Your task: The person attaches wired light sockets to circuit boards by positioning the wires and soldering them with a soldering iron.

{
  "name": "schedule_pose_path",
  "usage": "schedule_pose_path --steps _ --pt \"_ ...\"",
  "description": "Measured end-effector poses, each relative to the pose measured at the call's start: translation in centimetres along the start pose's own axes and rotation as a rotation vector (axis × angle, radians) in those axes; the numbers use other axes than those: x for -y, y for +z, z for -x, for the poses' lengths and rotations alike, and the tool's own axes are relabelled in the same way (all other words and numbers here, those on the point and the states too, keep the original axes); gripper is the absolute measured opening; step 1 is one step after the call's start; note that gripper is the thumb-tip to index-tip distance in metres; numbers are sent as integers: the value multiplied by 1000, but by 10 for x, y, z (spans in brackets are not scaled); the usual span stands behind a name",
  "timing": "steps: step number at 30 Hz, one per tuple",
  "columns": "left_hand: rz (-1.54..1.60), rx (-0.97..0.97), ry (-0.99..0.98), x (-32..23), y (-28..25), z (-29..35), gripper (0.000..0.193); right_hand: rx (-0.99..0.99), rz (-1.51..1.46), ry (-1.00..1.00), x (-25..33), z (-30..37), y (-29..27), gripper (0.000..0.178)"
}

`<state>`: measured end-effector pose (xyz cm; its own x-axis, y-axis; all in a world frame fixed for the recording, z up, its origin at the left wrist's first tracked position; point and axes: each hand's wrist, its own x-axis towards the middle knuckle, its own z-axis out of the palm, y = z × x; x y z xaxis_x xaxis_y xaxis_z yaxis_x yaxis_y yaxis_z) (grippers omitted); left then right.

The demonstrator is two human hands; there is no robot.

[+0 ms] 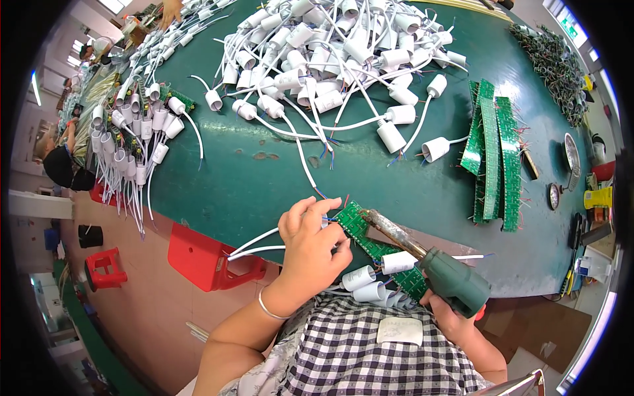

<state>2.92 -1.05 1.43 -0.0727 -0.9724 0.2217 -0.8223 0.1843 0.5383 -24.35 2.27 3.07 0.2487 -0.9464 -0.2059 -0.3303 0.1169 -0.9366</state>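
My left hand [309, 249] is closed in a pinch on a thin wire at the near edge of the table. The fingertips are at the upper end of a green circuit board strip [378, 250], and blue wire shows beside them. My right hand [452, 322] grips the handle of a dark green soldering gun [454, 280]. Its stained metal tip reaches the board's upper end, just right of my left fingers. Several white lamp sockets [360, 278] with cables hang along the strip, close to my checked apron [343, 350]. Palm and grip details are partly hidden.
A large heap of white corded sockets [329, 101] covers the far middle of the green table [231, 165]. More sockets [120, 142] overhang its left edge. Board strips [490, 152] lie stacked at right, near small metal dishes [570, 152]. A red stool [195, 256] stands below left.
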Motion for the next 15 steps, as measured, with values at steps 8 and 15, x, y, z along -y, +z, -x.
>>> schedule_pose_path --steps 8,15 --pt "48 -105 63 13 7 11 18 1 -101 29 3 -1 -1 30" --pt "105 -67 143 22 -3 13 20 97 51 -108 -8 -2 -9 36"
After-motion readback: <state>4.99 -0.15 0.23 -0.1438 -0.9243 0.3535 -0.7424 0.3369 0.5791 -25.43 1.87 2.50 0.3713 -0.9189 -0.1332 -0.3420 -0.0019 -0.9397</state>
